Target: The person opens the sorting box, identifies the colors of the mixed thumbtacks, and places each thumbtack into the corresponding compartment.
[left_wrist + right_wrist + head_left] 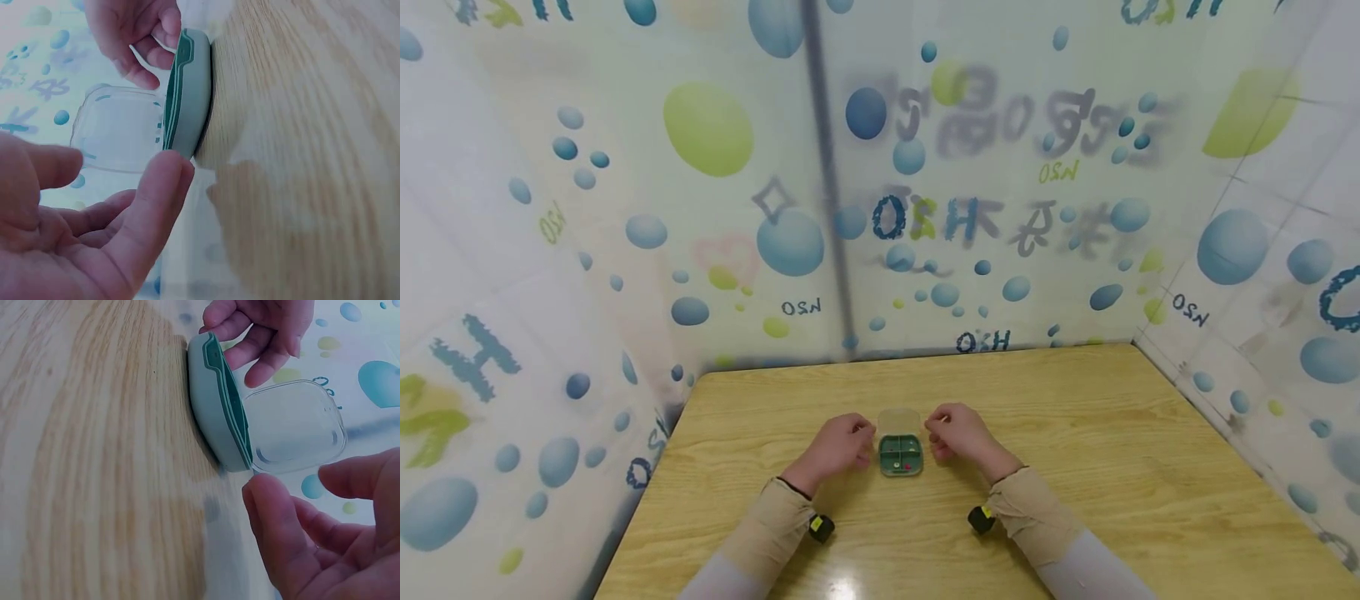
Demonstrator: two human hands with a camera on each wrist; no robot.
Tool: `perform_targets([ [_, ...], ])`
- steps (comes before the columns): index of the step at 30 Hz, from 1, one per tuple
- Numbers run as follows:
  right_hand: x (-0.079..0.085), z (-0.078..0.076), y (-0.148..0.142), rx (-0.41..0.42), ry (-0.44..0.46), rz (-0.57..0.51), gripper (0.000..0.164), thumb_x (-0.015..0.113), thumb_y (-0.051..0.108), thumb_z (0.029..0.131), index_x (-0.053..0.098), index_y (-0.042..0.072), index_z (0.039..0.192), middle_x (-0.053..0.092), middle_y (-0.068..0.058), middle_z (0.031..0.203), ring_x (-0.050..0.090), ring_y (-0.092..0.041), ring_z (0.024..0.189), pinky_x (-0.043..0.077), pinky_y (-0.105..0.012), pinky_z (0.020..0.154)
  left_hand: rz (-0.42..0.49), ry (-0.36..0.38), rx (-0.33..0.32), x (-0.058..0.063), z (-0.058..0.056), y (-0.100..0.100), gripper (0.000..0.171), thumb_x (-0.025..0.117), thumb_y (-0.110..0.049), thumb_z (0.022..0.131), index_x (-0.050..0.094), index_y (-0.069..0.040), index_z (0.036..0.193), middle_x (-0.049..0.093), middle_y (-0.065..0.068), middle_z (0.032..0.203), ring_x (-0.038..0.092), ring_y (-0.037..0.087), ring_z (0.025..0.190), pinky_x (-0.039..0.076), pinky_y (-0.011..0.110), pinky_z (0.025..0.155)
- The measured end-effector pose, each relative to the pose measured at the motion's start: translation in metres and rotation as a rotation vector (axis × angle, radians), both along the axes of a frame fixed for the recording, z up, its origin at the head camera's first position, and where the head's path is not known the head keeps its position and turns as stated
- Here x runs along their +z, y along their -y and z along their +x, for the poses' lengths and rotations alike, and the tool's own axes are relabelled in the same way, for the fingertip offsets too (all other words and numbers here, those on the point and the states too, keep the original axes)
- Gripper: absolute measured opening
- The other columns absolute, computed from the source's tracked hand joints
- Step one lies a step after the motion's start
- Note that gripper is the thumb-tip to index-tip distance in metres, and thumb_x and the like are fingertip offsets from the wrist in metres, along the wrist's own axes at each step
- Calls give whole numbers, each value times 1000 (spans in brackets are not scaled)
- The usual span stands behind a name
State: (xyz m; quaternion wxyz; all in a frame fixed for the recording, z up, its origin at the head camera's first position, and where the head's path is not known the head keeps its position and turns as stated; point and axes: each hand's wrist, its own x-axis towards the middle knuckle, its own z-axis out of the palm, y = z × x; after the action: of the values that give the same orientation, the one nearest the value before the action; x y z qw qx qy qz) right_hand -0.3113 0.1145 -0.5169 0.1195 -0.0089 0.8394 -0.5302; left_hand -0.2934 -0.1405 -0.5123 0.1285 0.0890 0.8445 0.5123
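Note:
A small green pill box (pixel 900 452) lies on the table, its clear lid (pixel 899 422) swung up at the back. Dividers split it into compartments; a white piece (pixel 897 465) is in the front left one and a red piece (pixel 907 467) in the front right one. My left hand (pixel 842 443) is at the box's left side, fingers loosely bent, with a fingertip right by the rim in the left wrist view. On the other side, my right hand (pixel 961 432) mirrors it, thumb and fingers apart beside the lid in the right wrist view. Neither hand grips anything.
The wooden table (pixel 1075 467) reaches back to a patterned curtain (pixel 1015 208) with blue and green spots. More of this curtain hangs along both sides. Each wrist wears a small black device (pixel 822 527) on a beige wrap.

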Motion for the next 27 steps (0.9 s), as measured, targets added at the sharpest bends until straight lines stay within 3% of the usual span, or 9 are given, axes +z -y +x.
perform_targets([
  [8, -1, 2, 3, 2, 27, -88, 39, 56, 29, 111, 72, -6, 109, 73, -14, 86, 70, -14, 62, 63, -31, 59, 136, 133, 46, -3, 1, -9, 49, 47, -31, 114, 62, 15, 127, 73, 26, 104, 76, 25, 75, 67, 41, 70],
  [15, 0, 5, 9, -26, 86, -146, 48, 52, 37, 112, 70, -7, 114, 72, -15, 88, 69, -14, 64, 63, -29, 59, 159, 154, 77, -4, 2, -12, 58, 45, -38, 115, 62, 16, 127, 73, 29, 107, 76, 24, 75, 67, 40, 70],
  [27, -5, 7, 16, -7, 110, -159, 49, 51, 43, 112, 68, -4, 109, 69, -13, 87, 66, -15, 66, 62, -27, 59, 183, 211, 140, -9, -2, -11, 70, 41, -47, 114, 69, 18, 113, 75, 20, 90, 71, 17, 67, 66, 34, 65],
])
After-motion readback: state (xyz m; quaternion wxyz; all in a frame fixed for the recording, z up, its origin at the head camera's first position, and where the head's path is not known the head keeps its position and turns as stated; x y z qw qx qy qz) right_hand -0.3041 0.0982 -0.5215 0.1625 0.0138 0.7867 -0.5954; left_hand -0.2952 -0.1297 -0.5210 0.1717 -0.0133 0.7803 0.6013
